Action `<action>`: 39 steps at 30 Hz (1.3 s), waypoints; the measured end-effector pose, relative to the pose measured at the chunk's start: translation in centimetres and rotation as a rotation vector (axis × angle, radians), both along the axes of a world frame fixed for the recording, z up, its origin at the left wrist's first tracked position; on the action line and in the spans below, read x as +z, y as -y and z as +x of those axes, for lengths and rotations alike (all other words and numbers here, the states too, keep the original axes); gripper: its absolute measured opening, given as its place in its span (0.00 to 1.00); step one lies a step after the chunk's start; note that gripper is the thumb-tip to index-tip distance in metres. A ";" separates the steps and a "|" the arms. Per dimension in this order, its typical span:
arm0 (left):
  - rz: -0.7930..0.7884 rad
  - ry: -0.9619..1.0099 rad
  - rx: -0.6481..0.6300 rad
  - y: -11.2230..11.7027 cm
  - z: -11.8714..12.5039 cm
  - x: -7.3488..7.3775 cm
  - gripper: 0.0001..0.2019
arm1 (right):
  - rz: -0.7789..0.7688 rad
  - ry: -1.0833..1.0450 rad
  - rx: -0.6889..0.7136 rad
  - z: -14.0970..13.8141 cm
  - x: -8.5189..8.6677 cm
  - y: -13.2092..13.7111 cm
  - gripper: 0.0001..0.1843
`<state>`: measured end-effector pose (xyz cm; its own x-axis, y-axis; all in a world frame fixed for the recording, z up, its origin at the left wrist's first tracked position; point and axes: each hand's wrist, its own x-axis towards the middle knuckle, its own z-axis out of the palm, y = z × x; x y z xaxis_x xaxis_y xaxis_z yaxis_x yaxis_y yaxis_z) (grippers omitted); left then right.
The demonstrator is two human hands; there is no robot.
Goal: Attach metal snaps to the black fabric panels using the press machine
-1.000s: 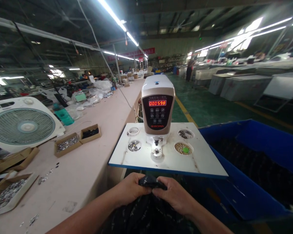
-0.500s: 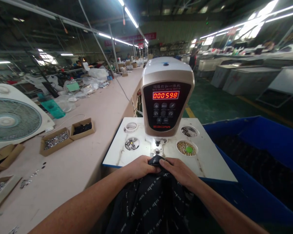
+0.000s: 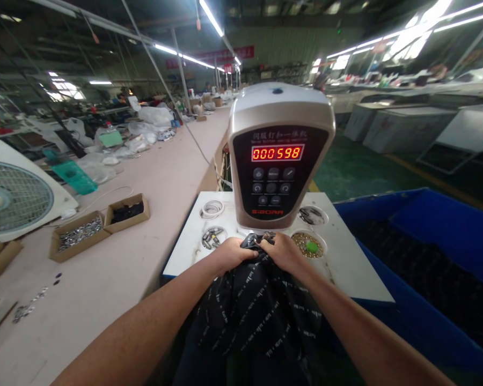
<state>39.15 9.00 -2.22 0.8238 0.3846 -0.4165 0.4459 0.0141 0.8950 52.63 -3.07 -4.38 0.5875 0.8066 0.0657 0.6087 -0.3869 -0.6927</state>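
Black fabric with slanting rows of white print hangs down toward me, its upper edge gathered at the front of a button-fastening machine. My left hand is closed on that edge from the left. From the right, my right hand pinches it, the two hands close together. The fabric's edge lies right under the machine head and hides the pressing point. Red digits on the machine's panel read 000598.
The machine's white tabletop has round wells of metal parts, one with gold pieces and a green lump. At right stands a blue bin holding dark cloth. Boxes of small parts and a fan occupy the left table.
Both hands have moved forward with the fabric's edge, from in front of the machine's pressing point to under its head. My view has come nearer the machine. The digits are unchanged.
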 end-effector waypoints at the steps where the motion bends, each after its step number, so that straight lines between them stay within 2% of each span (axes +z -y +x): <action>1: -0.011 -0.002 -0.002 -0.1 0.0 0.0 0.11 | 0.001 0.000 -0.001 0.1 0.0 -0.1 0.12; 11: -0.053 0.050 0.009 -0.5 0.3 -0.4 0.13 | 0.054 -0.016 0.015 0.3 0.7 -0.3 0.12; 21: -0.105 0.031 0.047 -0.8 0.6 -0.5 0.15 | 0.066 -0.011 0.056 0.8 0.1 -0.9 0.12; 29: -0.165 0.010 0.040 -1.3 0.8 -1.0 0.19 | 0.002 0.055 0.025 0.9 -0.9 -1.0 0.14; 39: 0.006 0.107 0.073 -1.7 -0.2 -2.0 0.21 | -0.136 0.245 -0.024 0.1 -1.1 -0.4 0.18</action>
